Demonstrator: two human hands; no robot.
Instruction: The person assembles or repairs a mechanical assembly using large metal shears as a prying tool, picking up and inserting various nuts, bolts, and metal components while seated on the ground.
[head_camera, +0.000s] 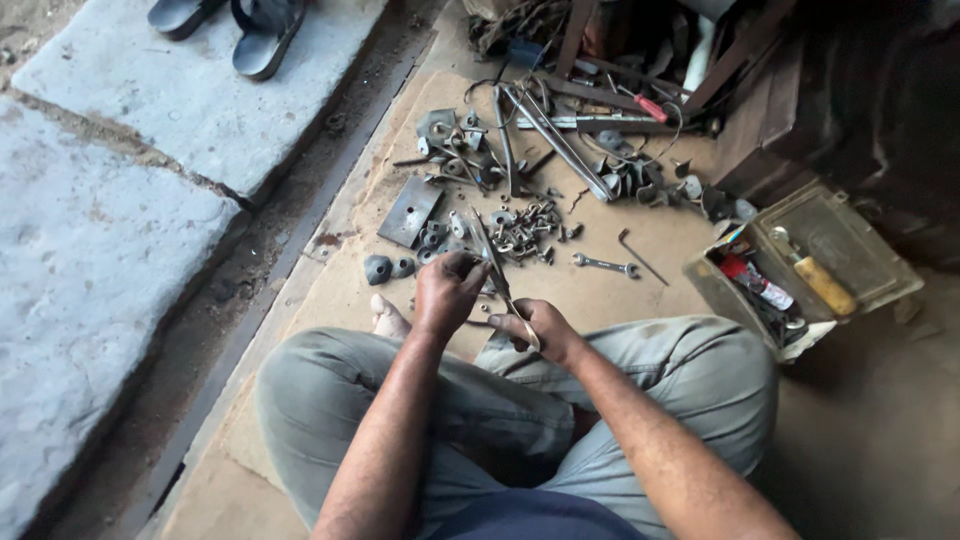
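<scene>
Sitting cross-legged on the cardboard sheet (620, 290) with all my junk spread out in front. My right hand (540, 325) has its grip closed around the handle end of a long thin metal tool (497, 265), which slants up and away from me over my knees. My left hand (446, 290) is curled shut around some small part right beside the shaft, too hidden by my fingers to say what it is. Looks like I'm mid-fitting that piece against the tool. Next bit needs a steady hold and lining the two up carefully. Pile of nuts and bolts (525, 232) sits just beyond, spanner (604, 264) to the right, open toolbox (800, 265) further over.
</scene>
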